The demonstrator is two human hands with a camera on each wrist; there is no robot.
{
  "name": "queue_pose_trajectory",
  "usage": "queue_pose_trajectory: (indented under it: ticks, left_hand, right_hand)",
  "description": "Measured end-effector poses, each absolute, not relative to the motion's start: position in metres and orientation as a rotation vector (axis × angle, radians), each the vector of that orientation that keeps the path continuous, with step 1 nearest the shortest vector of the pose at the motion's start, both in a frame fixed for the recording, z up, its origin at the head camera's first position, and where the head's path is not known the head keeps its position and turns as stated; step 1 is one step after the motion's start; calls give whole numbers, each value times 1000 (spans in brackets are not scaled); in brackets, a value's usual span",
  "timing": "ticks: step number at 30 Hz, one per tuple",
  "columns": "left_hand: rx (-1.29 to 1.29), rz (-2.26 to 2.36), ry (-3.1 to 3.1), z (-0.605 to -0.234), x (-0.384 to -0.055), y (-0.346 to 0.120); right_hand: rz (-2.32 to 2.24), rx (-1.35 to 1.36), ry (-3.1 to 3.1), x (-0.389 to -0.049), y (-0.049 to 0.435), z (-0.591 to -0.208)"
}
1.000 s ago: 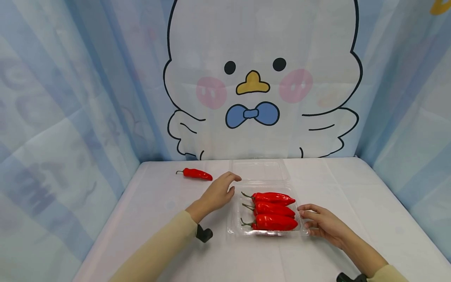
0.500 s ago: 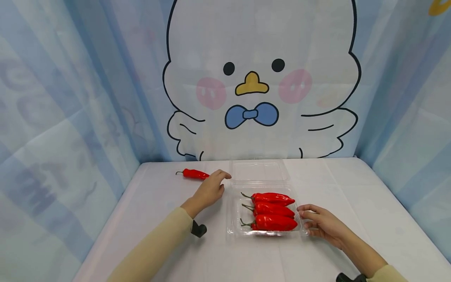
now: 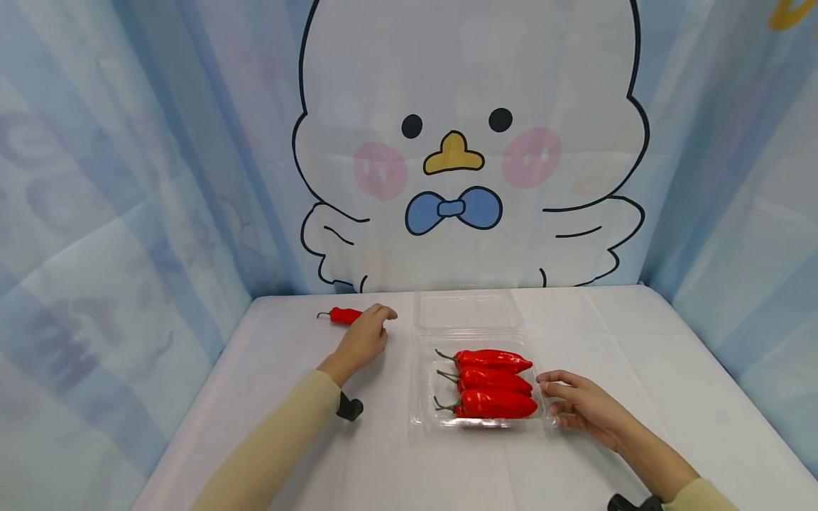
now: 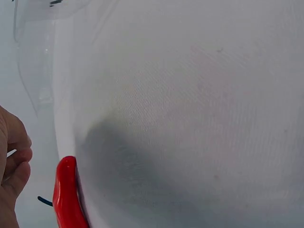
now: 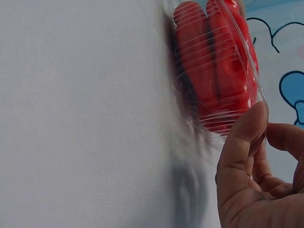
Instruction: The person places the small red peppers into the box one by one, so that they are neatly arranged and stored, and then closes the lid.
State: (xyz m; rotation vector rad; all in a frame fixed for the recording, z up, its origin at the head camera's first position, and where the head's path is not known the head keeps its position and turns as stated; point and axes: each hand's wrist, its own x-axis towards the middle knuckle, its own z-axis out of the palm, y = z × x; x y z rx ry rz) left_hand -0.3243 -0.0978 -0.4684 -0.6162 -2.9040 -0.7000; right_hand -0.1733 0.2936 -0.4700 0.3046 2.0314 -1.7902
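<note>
A single red chili pepper (image 3: 345,316) with a green stem lies at the table's back left, its right end hidden by my left hand (image 3: 363,339). In the left wrist view the hand's loosely bent fingers are apart from that pepper (image 4: 68,194), holding nothing. A clear plastic clamshell box (image 3: 422,411) stands unlidded mid-table with three red peppers (image 3: 495,382) side by side in it, stems to the left. My right hand (image 3: 584,404) pinches the box's right edge between thumb (image 5: 247,133) and fingers.
The box's transparent lid (image 3: 469,312) lies folded back toward the table's rear edge. A white cloth covers the table (image 3: 639,341). Behind stands a curtain (image 3: 575,92) with a cartoon bird.
My left hand has moved left, away from the box, and now covers part of the lone pepper from the head view. The right hand stays at the box's edge.
</note>
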Motion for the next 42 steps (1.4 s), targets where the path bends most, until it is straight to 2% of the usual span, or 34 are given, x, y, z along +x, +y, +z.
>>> queue_pose_trajectory:
  ticks: [23,34,42]
  left_hand:
    - [-489,-365,-2914,-482,-343,-134]
    - [-263,-249,-3022,-477,-355,-159]
    - [-218,-174,-3028,-478,-358,-171]
  right_hand:
    - [-1798,326,2018,-173,293,-468]
    - [-1790,330,2025,-174,293,-471]
    - [-1789,336,2025,-174,291,-470]
